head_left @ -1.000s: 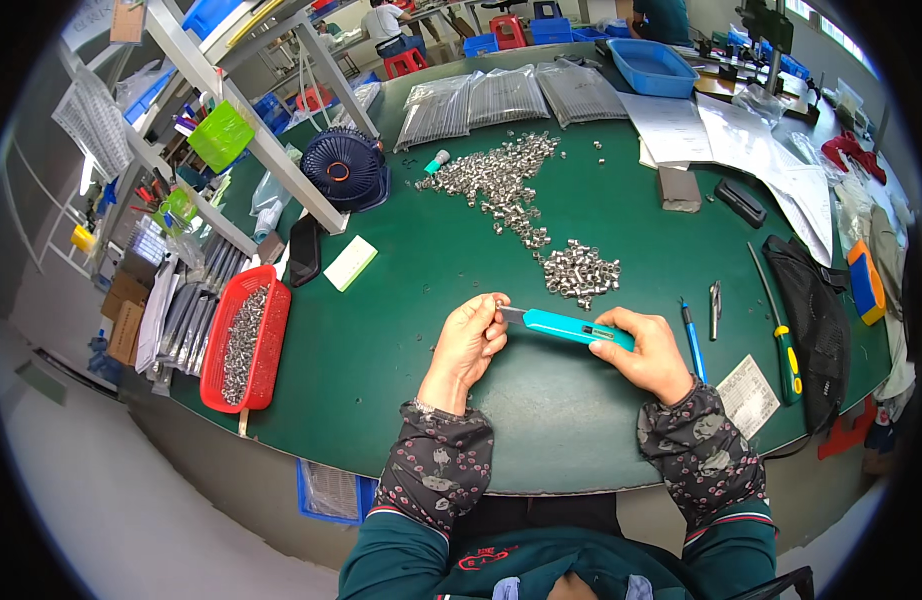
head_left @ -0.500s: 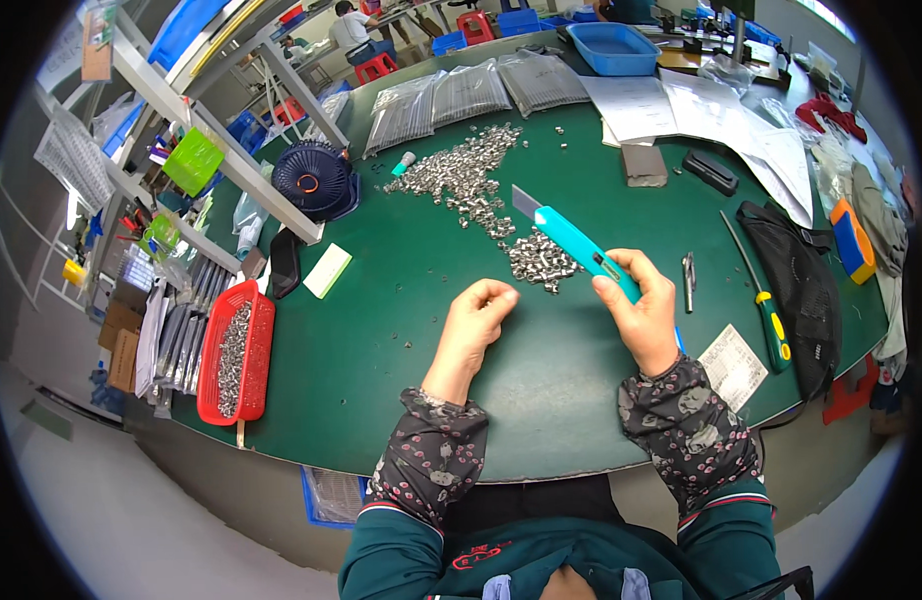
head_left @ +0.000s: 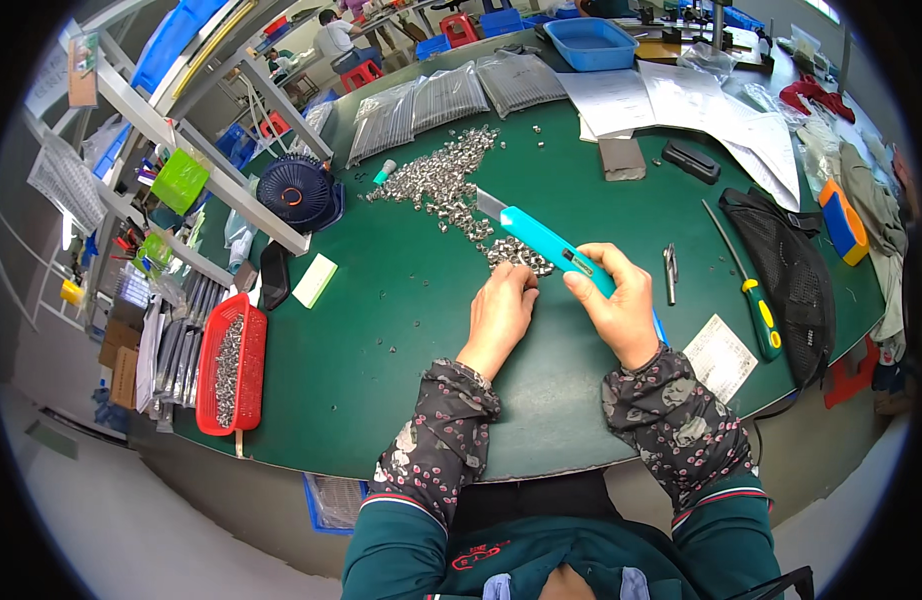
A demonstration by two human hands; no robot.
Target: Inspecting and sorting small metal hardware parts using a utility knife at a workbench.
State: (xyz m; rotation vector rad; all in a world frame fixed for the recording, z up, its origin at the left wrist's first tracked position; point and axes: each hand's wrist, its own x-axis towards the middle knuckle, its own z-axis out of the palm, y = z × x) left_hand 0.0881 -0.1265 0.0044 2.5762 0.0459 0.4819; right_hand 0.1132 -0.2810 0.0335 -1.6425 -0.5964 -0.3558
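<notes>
A turquoise utility knife [head_left: 553,243] with its blade out is gripped in my right hand [head_left: 623,305]. The blade points up and left, over the pile of small shiny metal parts [head_left: 451,178]. At the near end of that pile, my left hand [head_left: 503,310] has its fingers bent down and drawn together at the nearest parts [head_left: 516,253]. Its fingertips are partly hidden, so whether a part is between them does not show. A small turquoise-and-grey piece [head_left: 385,171] lies at the pile's left edge.
On the left stand a red basket [head_left: 233,370] of metal parts and a dark blue fan [head_left: 299,190]. Bagged tubes [head_left: 451,98] lie behind the pile. To the right are a grey block [head_left: 621,160], a pen [head_left: 671,274], a yellow-green-handled screwdriver [head_left: 761,318] and a black mesh bag [head_left: 781,275].
My left hand has moved up and right from the bare green mat to the near edge of the pile. The knife stays in my right hand; the whole view has shifted slightly.
</notes>
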